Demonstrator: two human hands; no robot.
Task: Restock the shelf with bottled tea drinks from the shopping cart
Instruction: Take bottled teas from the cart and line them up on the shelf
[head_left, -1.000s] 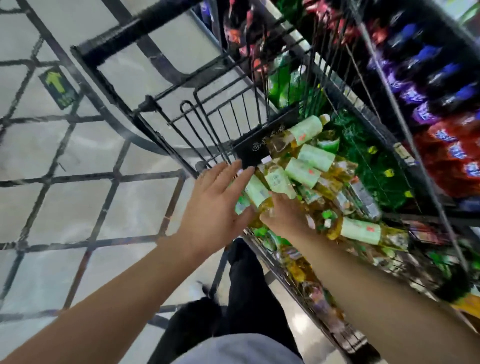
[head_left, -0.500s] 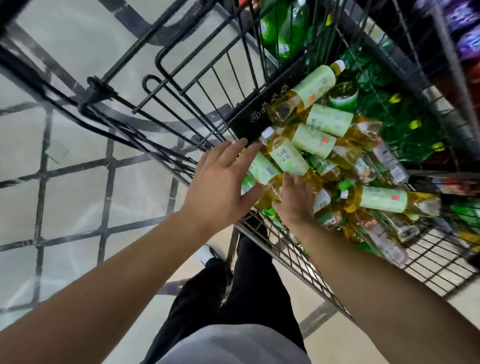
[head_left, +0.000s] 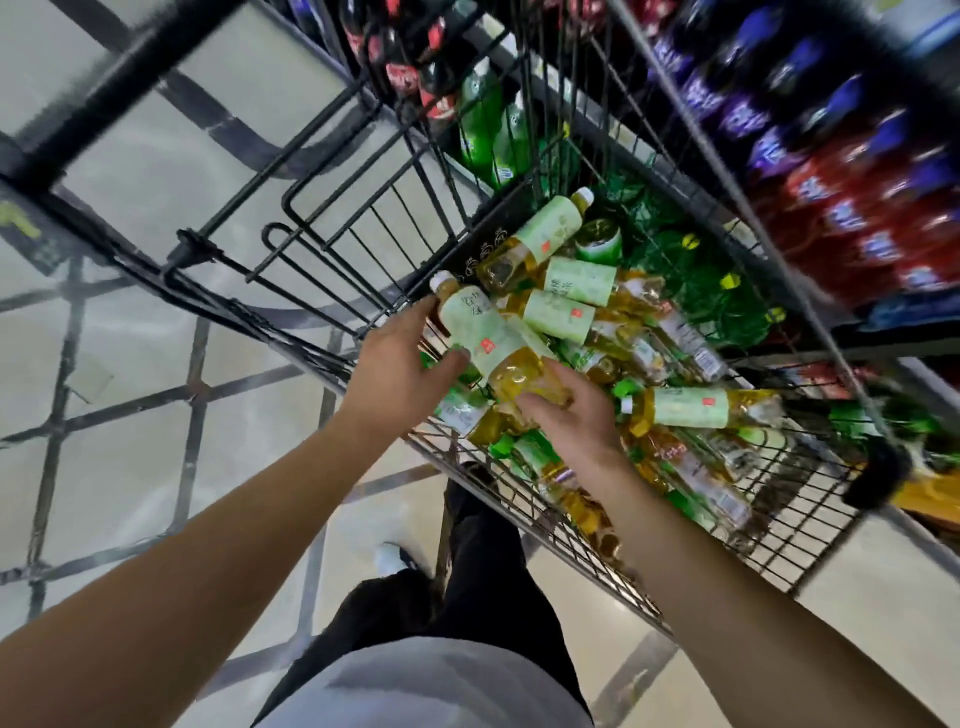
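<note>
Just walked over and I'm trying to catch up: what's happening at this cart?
A person is reaching into a wire shopping cart heaped with bottled tea. Both hands are on one tea bottle: the left hand at its label end, the right hand under its base. Other bottles lie loose in the cart. Shelves of soft drinks stand beyond it.

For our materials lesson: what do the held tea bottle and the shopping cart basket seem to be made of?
Tea bottle: likely clear glossy plastic, since amber liquid shows through, with a matte pale-green label. Shopping cart basket: probably dark-coated metal wire, judging by its thin rigid grid bars.
</note>
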